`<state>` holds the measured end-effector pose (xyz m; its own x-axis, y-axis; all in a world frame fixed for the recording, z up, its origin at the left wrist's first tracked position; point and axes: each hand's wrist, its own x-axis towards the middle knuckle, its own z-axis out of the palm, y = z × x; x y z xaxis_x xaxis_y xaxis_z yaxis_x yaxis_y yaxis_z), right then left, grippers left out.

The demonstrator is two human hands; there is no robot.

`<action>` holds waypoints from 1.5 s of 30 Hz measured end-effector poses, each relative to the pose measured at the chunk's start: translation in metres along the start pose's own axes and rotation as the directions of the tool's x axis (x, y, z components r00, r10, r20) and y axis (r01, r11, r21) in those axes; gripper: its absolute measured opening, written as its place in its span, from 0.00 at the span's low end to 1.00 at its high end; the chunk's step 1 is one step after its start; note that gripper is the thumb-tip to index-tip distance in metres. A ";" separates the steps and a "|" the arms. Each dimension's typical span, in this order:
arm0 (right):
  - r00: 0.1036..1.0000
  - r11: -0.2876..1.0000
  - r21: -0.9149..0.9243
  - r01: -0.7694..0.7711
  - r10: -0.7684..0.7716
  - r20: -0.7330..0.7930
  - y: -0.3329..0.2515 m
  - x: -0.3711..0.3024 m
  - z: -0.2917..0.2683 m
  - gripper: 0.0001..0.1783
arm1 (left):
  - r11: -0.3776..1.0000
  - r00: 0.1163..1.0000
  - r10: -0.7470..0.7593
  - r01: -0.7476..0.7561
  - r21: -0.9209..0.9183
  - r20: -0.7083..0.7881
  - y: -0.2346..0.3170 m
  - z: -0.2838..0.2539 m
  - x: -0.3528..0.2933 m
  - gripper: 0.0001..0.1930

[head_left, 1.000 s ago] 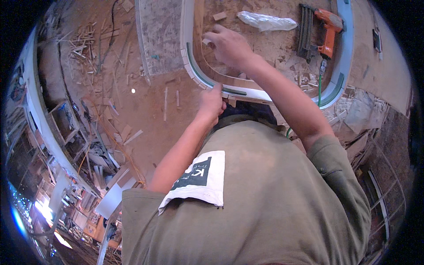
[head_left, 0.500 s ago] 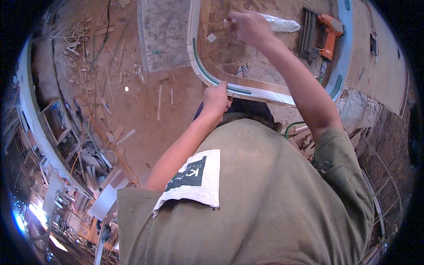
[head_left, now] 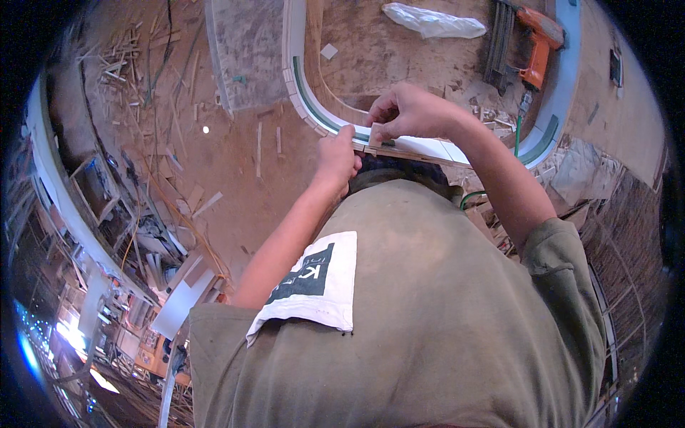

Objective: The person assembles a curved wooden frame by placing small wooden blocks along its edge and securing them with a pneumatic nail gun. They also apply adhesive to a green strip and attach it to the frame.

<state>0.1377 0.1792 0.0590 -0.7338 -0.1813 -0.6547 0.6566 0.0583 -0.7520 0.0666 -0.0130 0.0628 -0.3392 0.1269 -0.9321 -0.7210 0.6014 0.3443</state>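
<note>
A curved frame (head_left: pixel 428 148) with a white top face and a wooden edge runs across in front of me, its near side close to my body. Green strips (head_left: pixel 308 101) lie along its rounded corner. My left hand (head_left: pixel 337 158) is closed round the near edge beside that corner, its thumb up on the rim. Just to the right, my right hand (head_left: pixel 410 114) pinches a small pale wood block (head_left: pixel 375 134) between thumb and fingers. The block stands upright at the frame's near edge; whether its lower end touches is hard to see.
Inside the frame lie an orange nail gun (head_left: pixel 539 53) with a green hose, a crumpled white plastic wrapper (head_left: pixel 435 23) and a white square chip (head_left: pixel 328 51). Wood offcuts (head_left: pixel 121 68) litter the left floor. A pale sheet (head_left: pixel 246 64) lies left of the frame.
My right hand has come back from the far middle of the frame to its near edge, bringing the wood block. My left hand keeps its hold; the frame appears slightly shifted left.
</note>
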 end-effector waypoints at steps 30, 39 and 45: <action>0.987 0.998 -0.051 -0.028 0.019 -0.159 0.004 -0.005 0.031 0.22 | 0.998 0.999 0.030 -0.031 -0.063 -0.022 -0.004 0.003 0.000 0.16; 0.983 0.998 -0.058 0.012 -0.022 -0.185 0.002 -0.010 0.034 0.21 | 1.000 0.999 0.004 -0.003 -0.031 0.044 -0.005 -0.002 0.002 0.15; 0.986 0.998 -0.070 0.003 -0.015 -0.165 0.006 -0.010 0.034 0.22 | 0.999 0.998 -0.019 0.022 -0.047 0.064 -0.006 -0.003 0.003 0.14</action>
<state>0.1547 0.1475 0.0640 -0.7622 -0.0180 -0.6471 0.6403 0.1263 -0.7577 0.0680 -0.0185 0.0582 -0.2863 0.1652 -0.9438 -0.7557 0.5667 0.3284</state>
